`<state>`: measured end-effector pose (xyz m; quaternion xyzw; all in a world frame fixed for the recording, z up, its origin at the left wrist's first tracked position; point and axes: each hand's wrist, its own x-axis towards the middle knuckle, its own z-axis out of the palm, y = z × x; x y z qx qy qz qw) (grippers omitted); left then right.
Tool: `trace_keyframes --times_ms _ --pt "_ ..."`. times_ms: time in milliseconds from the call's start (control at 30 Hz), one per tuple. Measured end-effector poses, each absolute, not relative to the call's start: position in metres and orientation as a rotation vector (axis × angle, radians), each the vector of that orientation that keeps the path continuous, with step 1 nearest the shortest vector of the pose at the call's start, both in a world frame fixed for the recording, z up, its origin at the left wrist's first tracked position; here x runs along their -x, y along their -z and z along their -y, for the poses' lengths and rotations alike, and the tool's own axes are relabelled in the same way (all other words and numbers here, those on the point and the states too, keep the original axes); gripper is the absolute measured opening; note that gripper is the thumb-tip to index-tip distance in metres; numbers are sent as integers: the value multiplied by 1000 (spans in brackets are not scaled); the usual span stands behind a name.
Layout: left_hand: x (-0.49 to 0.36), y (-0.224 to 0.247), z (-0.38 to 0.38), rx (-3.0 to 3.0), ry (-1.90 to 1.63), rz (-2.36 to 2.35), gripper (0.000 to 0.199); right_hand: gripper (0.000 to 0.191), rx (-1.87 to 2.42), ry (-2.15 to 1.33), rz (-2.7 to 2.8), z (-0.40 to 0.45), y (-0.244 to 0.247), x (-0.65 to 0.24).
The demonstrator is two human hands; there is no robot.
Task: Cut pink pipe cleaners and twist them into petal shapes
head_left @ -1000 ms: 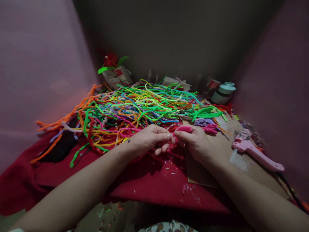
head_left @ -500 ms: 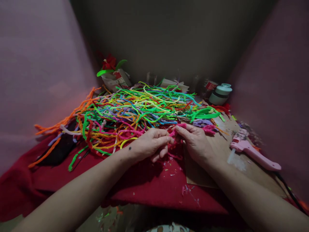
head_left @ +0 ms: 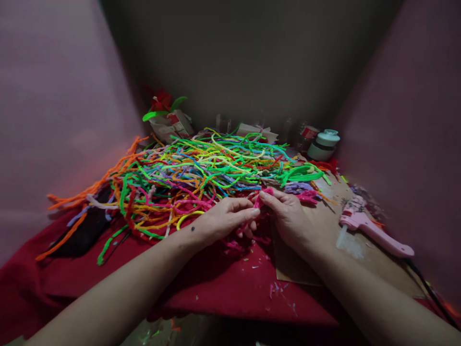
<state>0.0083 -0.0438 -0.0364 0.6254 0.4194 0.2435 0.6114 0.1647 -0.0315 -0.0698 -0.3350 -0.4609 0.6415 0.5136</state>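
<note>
Between my two hands is a pink pipe cleaner (head_left: 265,192), fuzzy and bent. My left hand (head_left: 228,216) pinches it between thumb and fingers from the left side. From the right, my right hand (head_left: 290,214) grips its upper part with thumb and forefinger. More pink fuzz hangs below my left fingers, partly hidden by them. Just beyond my hands lies a large heap of pipe cleaners (head_left: 216,163) in green, orange, yellow, blue and other colours. Several pink pieces (head_left: 308,197) rest to the right of my right hand.
A pink glue gun (head_left: 374,226) lies on a cardboard sheet (head_left: 324,240) at right, its cord trailing off. A lidded jar (head_left: 323,144) stands at the back right, a red flower (head_left: 161,101) at the back left. Small scraps lie on the red cloth (head_left: 223,288).
The pink fuzz below my left hand has shifted left, and my left fingers have drawn in closer around the pipe cleaner. The whole view has tilted slightly.
</note>
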Motion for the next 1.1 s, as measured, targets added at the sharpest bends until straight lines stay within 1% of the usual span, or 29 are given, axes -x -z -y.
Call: trace_keyframes --times_ms 133,233,400,600,767,933,1033,1100 --pt "-7 41 41 -1445 -676 -1026 31 15 869 -1478 1140 36 63 -163" --pt "-9 42 42 -1490 -753 -1069 32 16 859 -1433 1122 36 63 -162" --pt "-15 38 46 -1535 -872 -1173 25 19 745 -1544 984 32 68 -162" --pt "-15 39 46 -1545 -822 -1229 30 16 866 -1397 1059 33 62 -164" --pt "-6 44 40 -1443 -747 -1156 24 14 938 -1274 1068 33 62 -166" --pt "8 40 28 -1517 -657 -1216 27 22 977 -1195 1102 32 70 -164" --pt "12 31 25 -1559 -841 -1350 24 22 962 -1209 1105 36 73 -160" --pt "8 23 26 -1587 -966 -1365 21 22 968 -1200 1239 42 73 -158"
